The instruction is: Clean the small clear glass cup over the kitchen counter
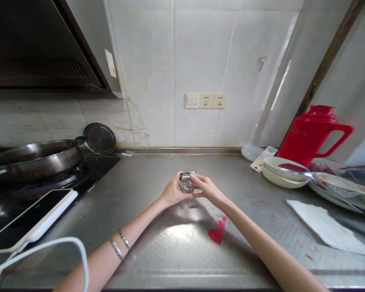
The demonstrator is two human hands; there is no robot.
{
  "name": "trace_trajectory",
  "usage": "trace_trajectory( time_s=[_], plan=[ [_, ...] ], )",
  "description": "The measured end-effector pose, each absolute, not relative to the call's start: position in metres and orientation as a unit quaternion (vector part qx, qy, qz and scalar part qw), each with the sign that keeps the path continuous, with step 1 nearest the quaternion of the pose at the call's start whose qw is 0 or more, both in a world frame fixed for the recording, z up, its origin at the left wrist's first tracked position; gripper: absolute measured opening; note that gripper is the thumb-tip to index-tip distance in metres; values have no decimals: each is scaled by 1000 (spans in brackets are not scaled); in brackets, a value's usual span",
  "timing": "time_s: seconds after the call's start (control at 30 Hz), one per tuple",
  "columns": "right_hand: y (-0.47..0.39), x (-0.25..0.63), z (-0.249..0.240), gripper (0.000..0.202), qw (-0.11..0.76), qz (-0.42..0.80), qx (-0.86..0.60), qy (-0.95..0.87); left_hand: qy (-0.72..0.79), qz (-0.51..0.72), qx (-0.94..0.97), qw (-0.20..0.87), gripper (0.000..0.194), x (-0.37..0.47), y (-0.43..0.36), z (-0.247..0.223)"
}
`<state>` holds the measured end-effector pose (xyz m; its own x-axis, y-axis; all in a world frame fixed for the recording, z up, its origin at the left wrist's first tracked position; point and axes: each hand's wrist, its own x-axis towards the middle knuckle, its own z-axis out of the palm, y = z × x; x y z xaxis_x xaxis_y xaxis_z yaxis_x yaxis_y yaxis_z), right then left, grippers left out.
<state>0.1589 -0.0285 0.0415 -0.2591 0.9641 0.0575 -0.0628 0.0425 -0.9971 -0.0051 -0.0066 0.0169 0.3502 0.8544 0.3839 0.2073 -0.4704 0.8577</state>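
Note:
Both my hands are closed around a small round thing [186, 183], silvery-brown and shiny like glass or crinkled foil; its exact kind does not show. My left hand [174, 190] wraps it from the left and below, with two silver bracelets on that forearm. From the right, my right hand [205, 186] lays its fingers on its upper edge and side. The thing is held over the middle of the steel counter [146, 247]. Just in front of the right wrist lie torn red scraps [217, 234].
A large pan [36, 162] stands on the stove at left, near a phone [30, 219] with a white cable [63, 240]. To the right are a red thermos [310, 136], stacked white bowls [281, 178], a plate [328, 190] with utensils, and a paper napkin [328, 227].

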Motion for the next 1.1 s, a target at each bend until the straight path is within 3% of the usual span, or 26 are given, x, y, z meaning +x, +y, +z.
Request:
trace_trajectory(
  time_s=[0.17,0.43,0.77,0.9,1.1],
  plan=[
    [-19,166,39,48,489,501,-445,-559,335,455,741,362,73,-6,-5,16],
    [-19,158,35,44,562,390,-378,-624,323,488,713,386,75,-1,-5,13],
    [-19,161,33,38,578,303,-370,-661,292,495,691,438,73,4,-15,18],
    [-19,163,32,34,575,262,-387,-672,300,483,702,429,74,4,-16,19],
    [-30,161,34,32,494,40,-326,-805,309,484,728,375,71,5,-13,16]
  ],
)
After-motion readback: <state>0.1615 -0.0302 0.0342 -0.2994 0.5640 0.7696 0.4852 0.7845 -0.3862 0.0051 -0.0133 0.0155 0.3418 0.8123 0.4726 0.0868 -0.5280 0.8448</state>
